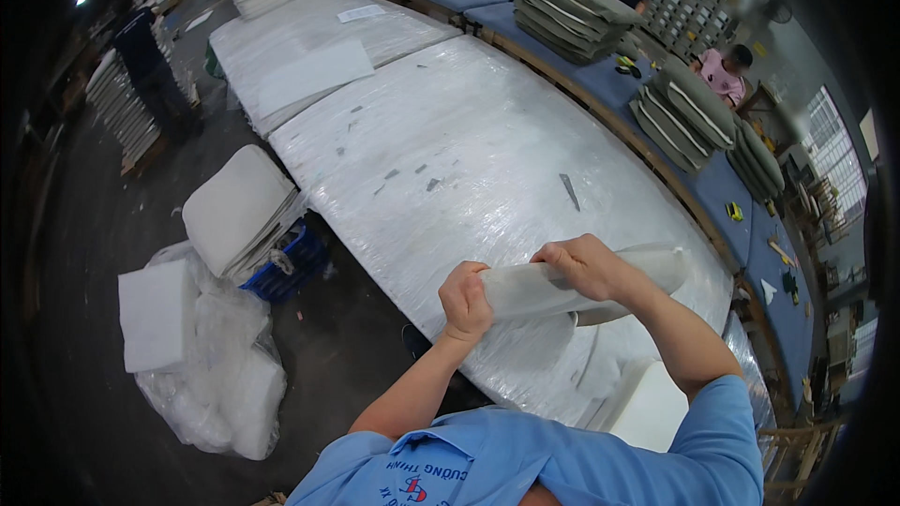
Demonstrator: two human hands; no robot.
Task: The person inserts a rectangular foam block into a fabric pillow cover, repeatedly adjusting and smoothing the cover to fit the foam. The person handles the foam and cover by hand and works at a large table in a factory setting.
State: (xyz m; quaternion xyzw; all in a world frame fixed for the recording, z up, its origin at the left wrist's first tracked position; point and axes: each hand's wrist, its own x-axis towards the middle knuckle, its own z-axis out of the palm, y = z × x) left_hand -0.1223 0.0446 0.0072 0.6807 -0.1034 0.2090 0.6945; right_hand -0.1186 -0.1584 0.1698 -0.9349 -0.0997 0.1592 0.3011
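Note:
Both my hands hold a pale grey-white, cushion-like pad above the near right part of the plastic-wrapped table. Its exact kind cannot be told; it looks rolled or folded lengthwise. My left hand is closed around its left end. Over its upper edge, nearer the middle, my right hand curls its fingers, and the pad runs on to the right past the forearm. Just under it lies another pale flat piece. Close to my right elbow is a thick white foam block.
Grey scraps and a white sheet lie on the table. At left stand a blue crate with stacked white pads and a clear plastic bag of foam. Beyond, blue benches carry grey cushions; several people are around.

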